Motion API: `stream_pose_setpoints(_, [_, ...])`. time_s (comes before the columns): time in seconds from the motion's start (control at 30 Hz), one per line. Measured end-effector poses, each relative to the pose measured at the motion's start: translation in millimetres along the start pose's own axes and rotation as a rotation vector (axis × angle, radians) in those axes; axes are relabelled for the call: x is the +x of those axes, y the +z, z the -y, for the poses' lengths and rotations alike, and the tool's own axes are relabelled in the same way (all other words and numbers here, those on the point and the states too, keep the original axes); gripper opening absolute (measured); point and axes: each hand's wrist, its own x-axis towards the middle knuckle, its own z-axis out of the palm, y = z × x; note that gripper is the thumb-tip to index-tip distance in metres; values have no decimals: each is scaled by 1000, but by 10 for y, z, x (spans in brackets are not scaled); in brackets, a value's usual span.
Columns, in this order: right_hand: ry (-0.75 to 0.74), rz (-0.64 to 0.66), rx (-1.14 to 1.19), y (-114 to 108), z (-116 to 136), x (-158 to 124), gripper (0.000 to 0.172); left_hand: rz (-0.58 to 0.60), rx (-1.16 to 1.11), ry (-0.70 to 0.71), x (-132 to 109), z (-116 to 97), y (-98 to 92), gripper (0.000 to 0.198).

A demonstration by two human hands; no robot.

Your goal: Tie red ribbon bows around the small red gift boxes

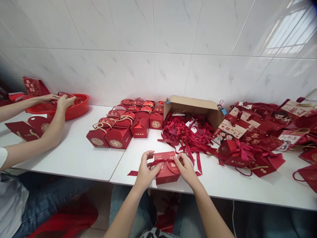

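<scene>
A small red gift box [167,178] with gold lettering sits at the table's front edge, between my two hands. Across its top runs a dark red ribbon [165,161], crossed or knotted near the middle, with loose tails lying on the table on both sides. My left hand [146,170] is at the box's left side, thumb and fingers closed on the ribbon. On the right, my right hand [185,168] has its thumb at the box top and its curled fingers on the ribbon there; the exact pinch is partly hidden.
Behind the box, a cardboard carton [193,102] on its side spills red ribbons [190,130]. Several finished red boxes [119,137] stand left of it; red gift bags [257,132] pile up right. At far left, a co-worker's hands [64,100] work over a red basin [83,109].
</scene>
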Motion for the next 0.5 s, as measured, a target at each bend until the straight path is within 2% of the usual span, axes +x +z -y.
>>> stream_pose_setpoints(0.13, [21, -9, -19, 13, 15, -17, 35, 10, 53, -85, 24, 16, -47, 42])
stream_pose_setpoints(0.23, [54, 35, -47, -31, 38, -12, 40, 117, 97, -98, 52, 73, -91, 29])
stream_pose_setpoints(0.33, [96, 108, -54, -105, 54, 5, 47, 188, 152, -88, 85, 111, -132, 41])
stream_pose_setpoints(0.5, [103, 94, -10, -254, 92, 35, 46, 146, 171, -88, 102, 71, -155, 44])
